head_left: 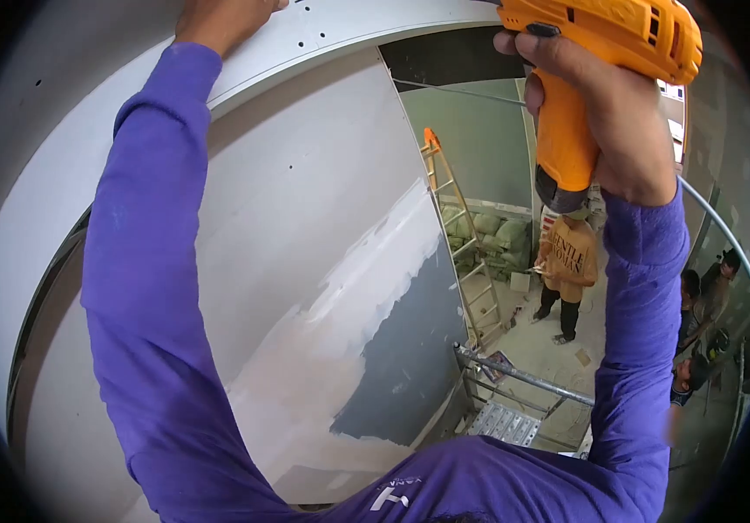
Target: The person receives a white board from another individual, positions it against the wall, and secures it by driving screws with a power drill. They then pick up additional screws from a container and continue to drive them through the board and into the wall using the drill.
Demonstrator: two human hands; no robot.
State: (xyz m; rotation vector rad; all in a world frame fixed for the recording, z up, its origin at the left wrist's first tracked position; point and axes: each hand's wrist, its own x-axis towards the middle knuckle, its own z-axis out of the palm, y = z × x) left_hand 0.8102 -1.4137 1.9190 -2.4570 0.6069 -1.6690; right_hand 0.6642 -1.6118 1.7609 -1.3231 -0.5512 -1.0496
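My right hand (606,109) is wrapped round the handle of an orange power drill (566,131), raised at the upper right. The front end of the drill points left, towards the white board, and its tip is cut off by the top of the view. My left hand (222,22) is up at the top left against the white curved board (305,39); its fingers are closed and partly out of frame, and what they hold, if anything, is hidden. Several small dark holes or screws mark the board beside it.
Below stands a partly plastered wall (288,227). Metal scaffolding (523,375) is beneath me, and a ladder (466,227) leans beyond the wall. A person in a tan shirt (569,257) stands on the floor; several people (697,305) are at the right. A pale cable (723,228) hangs there.
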